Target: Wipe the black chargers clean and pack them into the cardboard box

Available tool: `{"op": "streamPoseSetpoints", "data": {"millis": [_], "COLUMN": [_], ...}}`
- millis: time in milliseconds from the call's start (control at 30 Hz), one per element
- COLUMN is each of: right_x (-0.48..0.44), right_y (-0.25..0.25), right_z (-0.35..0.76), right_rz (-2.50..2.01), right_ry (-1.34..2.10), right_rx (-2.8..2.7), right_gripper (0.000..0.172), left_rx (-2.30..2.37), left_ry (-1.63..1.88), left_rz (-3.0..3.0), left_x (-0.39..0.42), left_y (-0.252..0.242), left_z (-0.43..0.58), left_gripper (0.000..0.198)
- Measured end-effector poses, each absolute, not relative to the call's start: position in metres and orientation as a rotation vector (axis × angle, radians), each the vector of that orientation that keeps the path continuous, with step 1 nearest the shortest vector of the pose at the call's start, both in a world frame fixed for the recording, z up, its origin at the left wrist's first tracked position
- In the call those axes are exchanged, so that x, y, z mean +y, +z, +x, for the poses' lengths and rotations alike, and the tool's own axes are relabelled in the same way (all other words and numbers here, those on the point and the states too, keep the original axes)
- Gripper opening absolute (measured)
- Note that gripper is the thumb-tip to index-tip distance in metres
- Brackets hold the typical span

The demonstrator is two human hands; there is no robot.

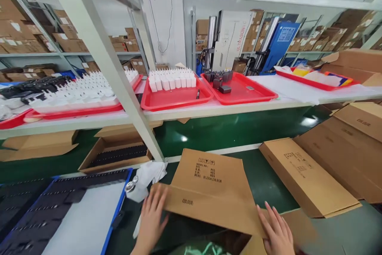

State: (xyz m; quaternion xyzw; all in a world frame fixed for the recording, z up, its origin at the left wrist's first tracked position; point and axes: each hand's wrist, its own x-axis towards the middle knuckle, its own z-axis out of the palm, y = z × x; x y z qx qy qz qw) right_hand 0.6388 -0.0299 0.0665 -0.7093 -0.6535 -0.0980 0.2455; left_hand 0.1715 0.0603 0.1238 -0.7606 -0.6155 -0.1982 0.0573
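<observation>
I am seeing a brown box [209,175] at the middle of the green counter [262,183], close to its near edge, with a flap toward the person that bears the word "COLOUR:". Both hands are at this flap. The left hand [153,215], a little blurred, has its fingers over the left end, and the thumb stands apart from them. The right hand [276,227] lies against the right corner, with the fingers rather straight and narrow together. Whether either hand truly grips the cardboard, I cannot tell. Just left of the box, there are a white cloth [154,171] and a bottle [135,194] with a metal top. At the left side of the counter lies a blue tray [110,229] with black parts [26,215]. On the right side rests a second box [307,177], lying flat and tilted across, with bigger cardboard [346,147] behind it. Beyond the far edge, to the left, an open box [86,161] contains dark pieces in rows. Above, a white shelf [238,110] carries red trays [176,104]; white pieces [171,80] with thin tips stand in the middle one.
</observation>
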Motion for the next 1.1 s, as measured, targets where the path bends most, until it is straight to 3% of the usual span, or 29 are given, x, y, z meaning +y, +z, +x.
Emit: {"op": "streamPoseSetpoints", "data": {"millis": [100,267,400,533,800,1100], "right_x": [-0.033,-0.047,-0.05,-0.049,-0.048,-0.043], "right_y": [0.057,0.021,0.009,0.012,0.021,0.035], "right_z": [0.631,0.617,0.618,0.624,0.63,0.652], "right_rz": [-1.964,-2.072,-2.101,-2.094,-2.067,-1.953], "right_ry": [-0.142,0.013,0.032,0.048,0.022,0.013], "right_rx": [-1.955,-1.993,-1.967,-1.979,-2.055,-2.266], "right_gripper": [0.095,0.077,0.076,0.078,0.076,0.072], "left_rx": [-1.936,-2.079,-2.116,-2.204,-2.723,-2.715], "left_ry": [-0.459,-0.362,-0.472,-0.691,-1.228,-2.046], "left_rz": [-2.469,-2.594,-2.618,-2.542,-1.844,-1.92], "left_x": [0.071,0.069,0.069,0.068,0.031,0.105], "left_y": [0.129,0.112,0.106,0.096,0.044,0.011], "left_z": [0.189,0.192,0.191,0.188,0.197,0.234], "left_gripper": [0.071,0.045,0.04,0.037,0.038,0.038]}}
